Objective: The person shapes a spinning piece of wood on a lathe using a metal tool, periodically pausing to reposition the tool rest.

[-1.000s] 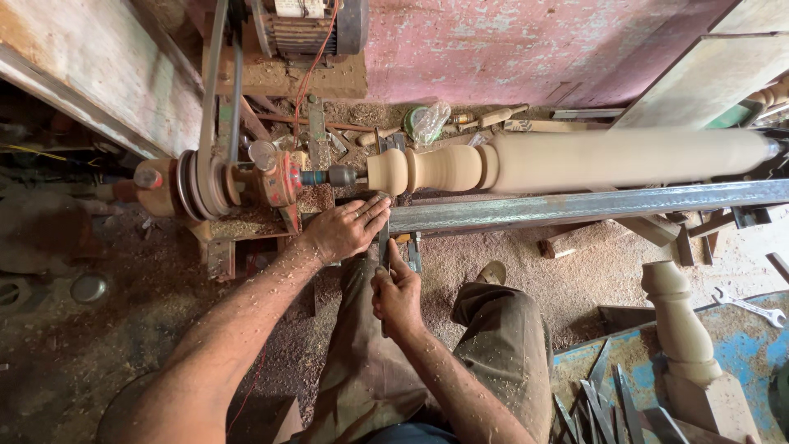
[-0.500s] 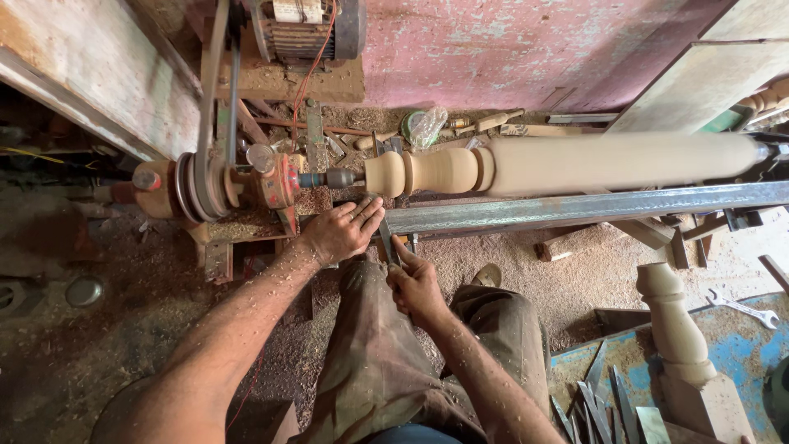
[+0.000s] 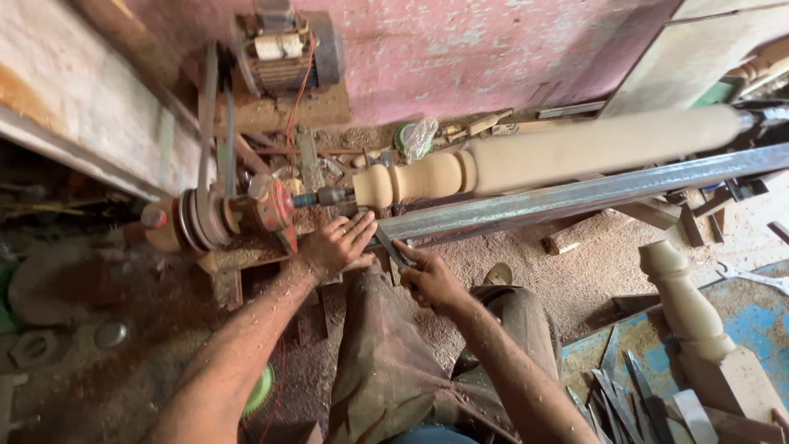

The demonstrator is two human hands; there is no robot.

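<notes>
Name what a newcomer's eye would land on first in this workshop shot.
The long pale turned wooden spindle on the lathe runs across the upper middle, above a grey metal rail. Just below its beaded end, the left hand rests by the rail while the right hand grips a thin metal tool. A finished baluster stands at lower right.
</notes>
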